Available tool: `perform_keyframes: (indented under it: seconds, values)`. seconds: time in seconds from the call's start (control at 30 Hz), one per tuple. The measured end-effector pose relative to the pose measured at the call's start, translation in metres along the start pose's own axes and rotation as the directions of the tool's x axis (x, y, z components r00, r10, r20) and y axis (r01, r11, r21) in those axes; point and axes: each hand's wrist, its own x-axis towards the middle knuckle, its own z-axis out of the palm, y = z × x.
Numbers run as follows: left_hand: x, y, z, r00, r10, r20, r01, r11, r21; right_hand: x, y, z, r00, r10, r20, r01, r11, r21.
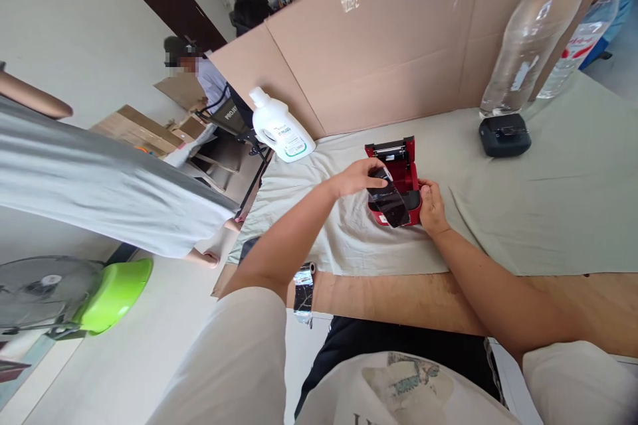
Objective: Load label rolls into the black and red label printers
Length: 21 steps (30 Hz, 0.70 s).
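Note:
A small red printer (405, 171) with its lid raised sits on a pale cloth (523, 212) over a wooden table (399, 299). My left hand (359, 176) pinches the top of a shiny black strip (387, 199) that hangs over the printer's open bay. At the printer's right side, my right hand (431, 207) grips the casing and steadies it. What lies inside the bay is hidden by the strip.
A black device (504, 135) and two clear water bottles (533, 33) stand at the back right, a white jug (279, 127) at the back left. A cardboard wall (399, 46) closes off the rear. A person in grey (100, 186) stands left, near a fan (34, 292).

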Motion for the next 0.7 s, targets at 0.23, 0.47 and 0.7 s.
perform_keyframes:
  seconds: [0.23,0.47,0.7]
  values:
    - [-0.077,-0.060,-0.079,0.875,-0.475,0.093,0.429,0.850,0.306,-0.002,-0.012,0.000,0.999,0.046,0.025,-0.047,0.998,0.040]
    - [-0.139,-0.127,-0.071,0.836,-0.516,-0.186,0.548,0.780,0.301,0.000,-0.005,-0.001,0.999,0.027,0.017,-0.027,1.000,-0.004]
    - [-0.184,-0.097,-0.065,0.749,-0.492,-0.444,0.584,0.806,0.092,0.003,0.002,0.001,1.000,0.009,-0.010,-0.009,0.999,-0.041]
